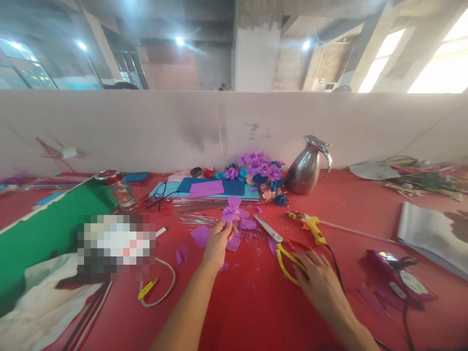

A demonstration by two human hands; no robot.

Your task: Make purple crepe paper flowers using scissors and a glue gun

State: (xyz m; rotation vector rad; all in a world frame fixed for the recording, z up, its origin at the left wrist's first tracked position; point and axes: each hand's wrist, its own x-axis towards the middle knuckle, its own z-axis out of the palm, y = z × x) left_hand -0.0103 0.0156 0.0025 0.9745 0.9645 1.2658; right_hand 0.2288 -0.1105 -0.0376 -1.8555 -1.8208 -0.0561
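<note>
Pinched between the fingertips of my left hand [220,240] is a purple paper flower [232,209], held upright just above the table. Loose purple paper petals [201,236] lie around that hand. My right hand [319,274] is on the handles of a pair of scissors [278,239], with the thumb by the yellow loop and the fingers over the red one. The blades lie partly open, pointing away and to the left. Beyond the scissors rests a yellow glue gun [313,229] with a black cord.
Purple and blue paper flowers [261,168] are heaped by the wall beside a metal jug [306,168]. Folded paper sheets [206,188], glasses [161,196] and a glass jar [116,187] stand left of them. A purple device [400,275] sits right; a green box [47,239] left.
</note>
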